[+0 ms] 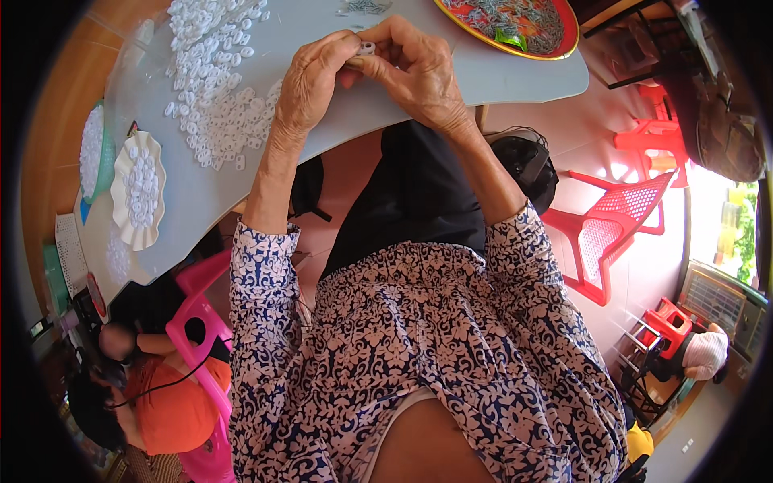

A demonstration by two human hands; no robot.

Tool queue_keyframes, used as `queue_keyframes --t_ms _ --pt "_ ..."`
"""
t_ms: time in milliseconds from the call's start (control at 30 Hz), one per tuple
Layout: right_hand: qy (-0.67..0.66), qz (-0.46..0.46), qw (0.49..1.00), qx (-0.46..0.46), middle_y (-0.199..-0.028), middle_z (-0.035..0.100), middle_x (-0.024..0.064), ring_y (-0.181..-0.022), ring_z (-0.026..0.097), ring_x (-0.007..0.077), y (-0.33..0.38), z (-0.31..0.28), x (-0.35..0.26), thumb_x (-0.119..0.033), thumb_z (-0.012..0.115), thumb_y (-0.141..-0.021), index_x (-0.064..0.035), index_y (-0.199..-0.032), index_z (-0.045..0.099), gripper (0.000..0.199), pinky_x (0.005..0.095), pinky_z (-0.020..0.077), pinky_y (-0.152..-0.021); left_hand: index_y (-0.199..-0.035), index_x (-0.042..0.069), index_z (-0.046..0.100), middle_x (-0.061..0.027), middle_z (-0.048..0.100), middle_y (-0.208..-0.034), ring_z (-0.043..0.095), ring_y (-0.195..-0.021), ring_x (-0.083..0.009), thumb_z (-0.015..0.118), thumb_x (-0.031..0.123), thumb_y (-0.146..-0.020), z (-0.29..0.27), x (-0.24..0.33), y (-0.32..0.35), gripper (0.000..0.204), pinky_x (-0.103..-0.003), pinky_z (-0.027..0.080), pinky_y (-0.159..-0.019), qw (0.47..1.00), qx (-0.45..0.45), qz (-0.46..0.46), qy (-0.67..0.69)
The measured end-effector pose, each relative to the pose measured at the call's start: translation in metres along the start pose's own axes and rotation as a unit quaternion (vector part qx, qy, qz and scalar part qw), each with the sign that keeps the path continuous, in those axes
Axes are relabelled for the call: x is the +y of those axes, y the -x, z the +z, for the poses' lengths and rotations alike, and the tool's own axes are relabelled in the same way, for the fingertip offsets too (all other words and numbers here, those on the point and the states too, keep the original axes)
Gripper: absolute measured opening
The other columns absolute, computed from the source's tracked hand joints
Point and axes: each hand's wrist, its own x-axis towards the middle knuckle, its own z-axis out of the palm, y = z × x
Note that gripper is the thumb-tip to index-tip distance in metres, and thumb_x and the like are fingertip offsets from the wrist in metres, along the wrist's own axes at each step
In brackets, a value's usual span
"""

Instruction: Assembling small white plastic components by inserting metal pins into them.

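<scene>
My left hand (310, 80) and my right hand (423, 76) meet over the table's near edge, fingers bent in a pinch. Between the fingertips of both is a small white plastic piece (366, 49) with dark holes in it. My fingers cover most of it, so I cannot tell if anything else is held with it. Left of my hands, a heap of similar white plastic pieces (233, 121) spreads over the grey table (491, 80). Thin metal pins (366, 6) lie loose just beyond my fingers.
A round red tray (573, 36) of metal pins, with a green packet (510, 39), sits at right. Far left are a scalloped white dish (121, 201) and a green basket (105, 173), both holding white pieces. A person in orange (177, 406) sits lower left. Red chairs (608, 225) stand right.
</scene>
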Motion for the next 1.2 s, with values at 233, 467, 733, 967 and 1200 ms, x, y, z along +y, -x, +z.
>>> queue_keyframes --t_ms 233,467,733,967,1200 --pt "-0.016 -0.023 1.000 -0.014 -0.070 0.067 0.0087 -0.067 0.066 0.0120 -0.001 -0.004 -0.009 -0.006 0.069 -0.081 0.0026 -0.087 0.059 0.014 0.0235 0.0508 -0.059 -0.081 -0.002 0.050 -0.0075 0.050 -0.069 0.047 -0.058 -0.0170 0.038 0.020 -0.091 0.000 0.002 0.001 0.027 -0.029 0.039 -0.058 1.000 -0.011 0.025 -0.001" --pt "-0.141 0.051 0.988 -0.027 -0.078 0.068 0.0075 -0.078 0.068 0.0131 -0.001 -0.004 -0.001 -0.005 0.066 -0.084 0.0032 -0.093 0.061 0.014 0.0238 0.0530 -0.066 -0.078 -0.001 0.048 -0.0064 0.048 -0.065 0.045 -0.058 -0.0146 0.040 0.026 -0.092 0.003 0.001 -0.001 0.031 -0.029 0.038 -0.059 0.998 0.010 -0.025 0.049" --pt "-0.156 0.088 0.983 -0.036 -0.076 0.065 0.0039 -0.068 0.056 0.0073 -0.005 -0.011 0.003 -0.016 0.059 -0.092 0.0037 -0.103 0.064 0.023 0.0221 0.0483 -0.064 -0.076 0.002 0.053 -0.0020 0.047 -0.063 0.043 -0.063 -0.0117 0.043 0.033 -0.093 0.003 -0.002 -0.001 0.036 -0.027 0.036 -0.062 0.996 0.022 -0.042 0.074" --pt "-0.157 0.118 0.981 -0.015 -0.075 0.064 0.0037 -0.066 0.054 0.0073 -0.009 -0.012 0.005 -0.012 0.058 -0.090 0.0045 -0.096 0.063 0.018 0.0223 0.0470 -0.062 -0.082 0.002 0.057 -0.0009 0.049 -0.066 0.043 -0.064 -0.0105 0.044 0.031 -0.095 0.005 -0.002 -0.006 0.034 -0.026 0.037 -0.062 0.997 0.016 -0.016 0.070" --pt "-0.254 0.134 0.958 0.009 -0.078 0.062 0.0019 -0.067 0.053 0.0055 -0.006 -0.012 -0.004 -0.007 0.059 -0.089 0.0035 -0.097 0.060 0.012 0.0200 0.0444 -0.061 -0.085 0.001 0.058 0.0002 0.054 -0.073 0.045 -0.065 -0.0076 0.051 0.017 -0.092 0.009 0.002 -0.002 0.019 -0.023 0.039 -0.059 0.997 0.022 0.010 0.070"
